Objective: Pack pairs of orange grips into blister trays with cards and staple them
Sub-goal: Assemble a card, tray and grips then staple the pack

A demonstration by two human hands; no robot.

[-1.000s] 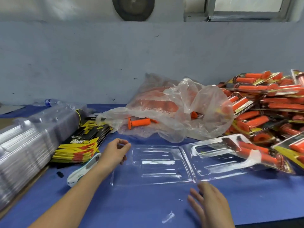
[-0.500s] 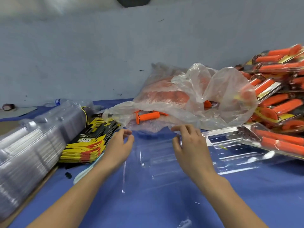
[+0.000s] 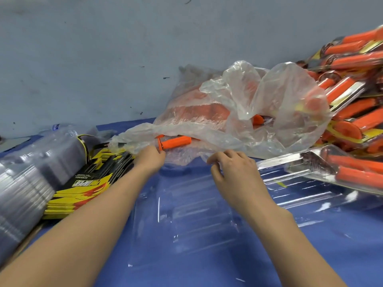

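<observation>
Left the clear blister tray (image 3: 196,214) lying open and unfilled on the blue counter (image 3: 310,255) and carried both hands forward to the plastic bag (image 3: 228,112). Brought the left hand (image 3: 152,160) up to the flanged end of a loose orange grip (image 3: 176,142) at the bag's mouth; cannot tell whether the fingers had closed on it. Set the right hand (image 3: 232,168) at the bag's lower edge, fingers loosely bent, nothing plainly held. Probably meant fetching the first grip for the tray.
</observation>
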